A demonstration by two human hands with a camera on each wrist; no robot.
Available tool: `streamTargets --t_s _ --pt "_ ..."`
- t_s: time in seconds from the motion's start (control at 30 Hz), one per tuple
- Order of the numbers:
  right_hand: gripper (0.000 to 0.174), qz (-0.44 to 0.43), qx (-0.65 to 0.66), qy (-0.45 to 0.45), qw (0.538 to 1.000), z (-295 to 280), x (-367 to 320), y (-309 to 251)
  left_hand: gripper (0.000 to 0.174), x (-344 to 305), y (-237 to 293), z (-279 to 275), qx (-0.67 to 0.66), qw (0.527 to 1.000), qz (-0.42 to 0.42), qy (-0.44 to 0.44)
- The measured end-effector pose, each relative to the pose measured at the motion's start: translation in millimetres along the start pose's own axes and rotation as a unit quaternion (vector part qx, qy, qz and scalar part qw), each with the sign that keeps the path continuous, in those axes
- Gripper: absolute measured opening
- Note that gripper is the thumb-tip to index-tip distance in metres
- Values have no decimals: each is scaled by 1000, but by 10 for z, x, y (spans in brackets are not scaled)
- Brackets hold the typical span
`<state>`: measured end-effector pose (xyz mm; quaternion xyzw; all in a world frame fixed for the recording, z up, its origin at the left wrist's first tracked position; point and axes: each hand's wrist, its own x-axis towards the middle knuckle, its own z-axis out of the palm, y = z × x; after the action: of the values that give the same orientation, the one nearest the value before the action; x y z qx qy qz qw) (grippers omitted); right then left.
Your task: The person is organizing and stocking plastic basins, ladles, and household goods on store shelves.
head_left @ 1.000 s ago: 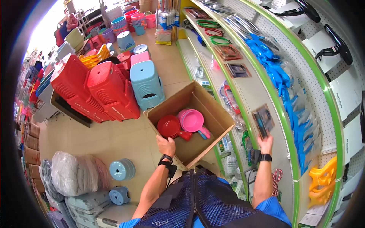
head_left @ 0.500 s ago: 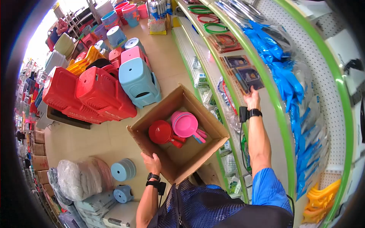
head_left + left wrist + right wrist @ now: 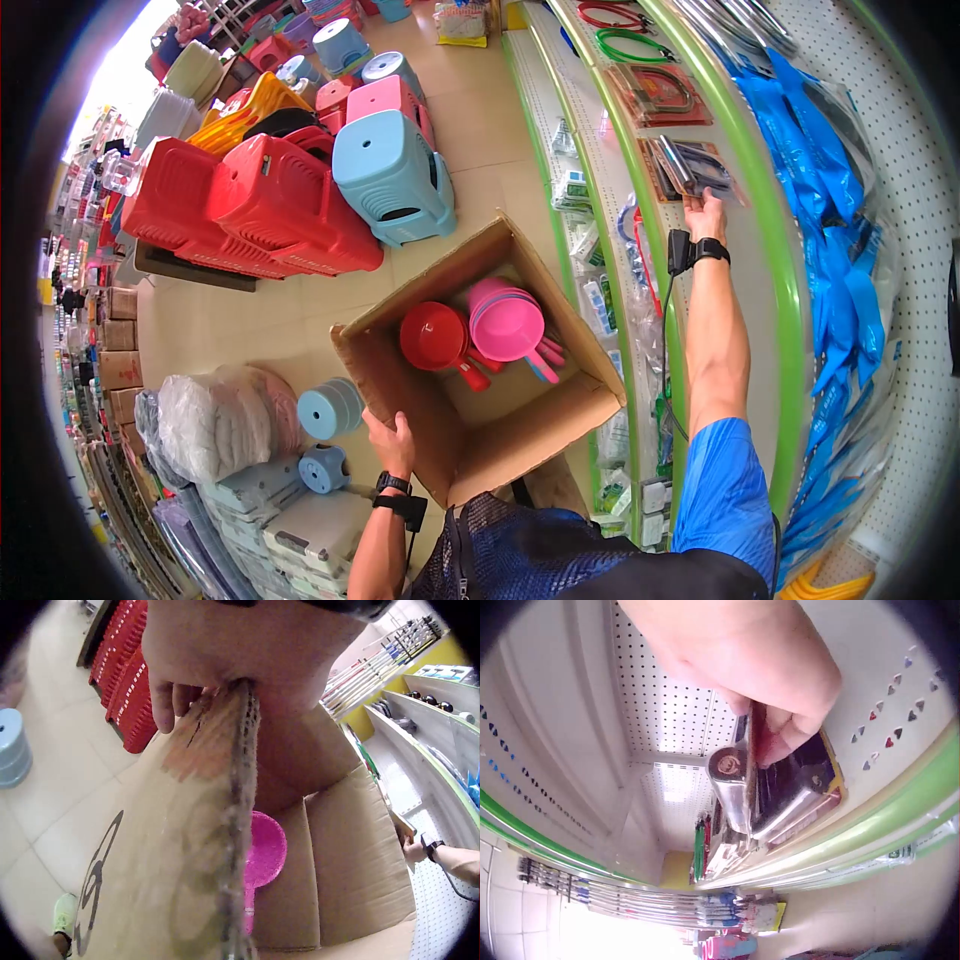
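Note:
My left hand [image 3: 390,443] grips the near left edge of an open cardboard box [image 3: 530,425], its fingers over the outer wall. Inside lie red plastic dippers [image 3: 433,335] and a nested stack of pink dippers [image 3: 507,328], handles toward the box's near right side. On the shelf side, my right hand [image 3: 706,215] pinches the edge of a blister pack [image 3: 733,791], a card with a clear bulging plastic front. This pack stands on edge against similar dark blister packs [image 3: 802,787] on the shelf. What is inside the held pack I cannot tell.
Green-edged shelves [image 3: 640,300] run along the right, with coiled green cable [image 3: 633,46] farther up and blue-bagged goods [image 3: 815,150] higher. Red stools [image 3: 270,190] and a light blue stool [image 3: 390,165] stand beyond the box. Plastic-wrapped bundles [image 3: 215,425] lie at the left.
My right hand has carried the blister pack along the shelf, away from my body, to the other packs; there the pack has tipped up on edge. The left hand keeps holding the box.

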<state>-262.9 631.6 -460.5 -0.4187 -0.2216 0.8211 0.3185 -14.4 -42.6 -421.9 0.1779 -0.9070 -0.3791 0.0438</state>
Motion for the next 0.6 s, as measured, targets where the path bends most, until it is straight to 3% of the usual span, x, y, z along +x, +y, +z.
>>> streamTargets --t_s 0.13,0.27,0.33,0.4,0.47,0.53,0.6 --pt "14 1 -68 15 998 -27 152 42 52 -13 36 -12 0 1000 -13 -3" --pt "15 7 -128 -25 991 -144 292 -3 51 -2 36 -16 12 1000 -21 -3" --pt "14 2 -151 -10 988 -188 373 -14 51 5 -1 -17 28 999 -20 -1" --pt "15 15 -265 14 964 -326 683 -45 49 3 76 -29 37 999 9 3" --pt "17 2 -268 26 963 -221 519 -76 49 0 48 -17 26 1000 -6 2" --pt "16 -62 -311 63 946 -128 409 -68 50 -2 51 -22 16 1000 -20 5" --pt "14 -123 -352 9 928 -187 453 -54 48 11 108 -33 4 1000 -20 -6"
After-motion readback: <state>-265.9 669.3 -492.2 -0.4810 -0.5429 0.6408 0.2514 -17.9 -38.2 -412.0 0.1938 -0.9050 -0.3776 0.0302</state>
